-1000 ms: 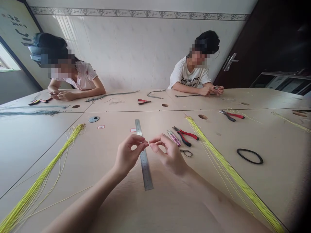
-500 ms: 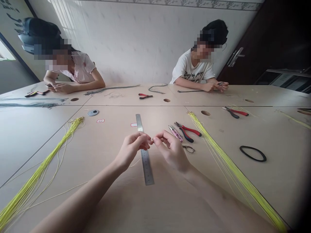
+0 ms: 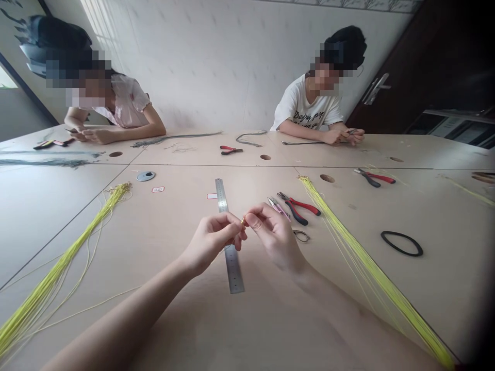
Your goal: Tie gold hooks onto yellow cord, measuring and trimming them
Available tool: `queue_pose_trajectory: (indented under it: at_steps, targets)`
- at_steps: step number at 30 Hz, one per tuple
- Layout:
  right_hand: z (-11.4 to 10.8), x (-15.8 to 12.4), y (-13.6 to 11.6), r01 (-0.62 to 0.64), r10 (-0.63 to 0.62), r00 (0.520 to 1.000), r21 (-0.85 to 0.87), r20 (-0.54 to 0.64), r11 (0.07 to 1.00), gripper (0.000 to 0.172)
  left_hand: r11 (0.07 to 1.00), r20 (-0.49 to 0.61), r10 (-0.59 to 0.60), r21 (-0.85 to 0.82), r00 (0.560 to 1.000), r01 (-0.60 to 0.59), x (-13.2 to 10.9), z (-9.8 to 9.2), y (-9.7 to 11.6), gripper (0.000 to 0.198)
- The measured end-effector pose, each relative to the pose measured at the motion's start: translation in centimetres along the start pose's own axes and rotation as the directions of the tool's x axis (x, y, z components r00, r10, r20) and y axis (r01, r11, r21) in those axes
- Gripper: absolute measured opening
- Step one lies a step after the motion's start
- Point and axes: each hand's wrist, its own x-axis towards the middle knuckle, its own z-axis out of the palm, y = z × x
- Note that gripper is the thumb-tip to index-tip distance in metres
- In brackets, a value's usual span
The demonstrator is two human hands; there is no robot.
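Note:
Above a steel ruler (image 3: 235, 273), my left hand (image 3: 212, 238) pinches a thin yellow cord (image 3: 243, 221) between thumb and forefinger. My right hand (image 3: 275, 238) meets it there, thumb and finger closed on the cord's small yellow tip. Whether a tiny fitting sits on that tip is too small to tell. A faint tail of cord hangs below my left hand. Just beyond my right hand lie pink thread snips (image 3: 278, 207), red-and-black pliers (image 3: 299, 208) and a small metal ring-shaped item (image 3: 301, 236), partly hidden by the hand.
Yellow cord bundles lie at left (image 3: 83, 239) and right (image 3: 363, 257). A black oval band (image 3: 402, 243), more pliers (image 3: 374, 178), a grey disc (image 3: 146, 176) and small labels (image 3: 158, 189) rest on the table. Two people work across it, with grey cords (image 3: 178, 137) near them.
My fingertips have drawn together and turned slightly, and more of the yellow tip shows between them. The view has tilted a little. The tools stay where they were.

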Motion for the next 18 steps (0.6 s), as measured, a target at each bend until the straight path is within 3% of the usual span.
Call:
queue_pose_trajectory:
  at_steps: [4,10,18]
  targets:
    - [0.11,-0.19,0.16,0.045,-0.048,0.994,-0.033,-0.103,0.998,0.011,0.996,-0.077,0.07,0.064,0.995,-0.065,-0.02,-0.04,-0.29,0.016]
    - [0.24,-0.39,0.02,0.032,-0.034,0.999,-0.078,-0.027,0.996,0.017,0.972,-0.11,0.137,0.206,0.985,-0.112,0.1,-0.12,-0.3,0.016]
    - [0.31,-0.34,0.26,-0.021,0.016,0.999,-0.149,-0.039,0.989,0.016,0.934,-0.086,0.161,0.335,0.983,-0.124,-0.22,0.18,-0.19,0.017]
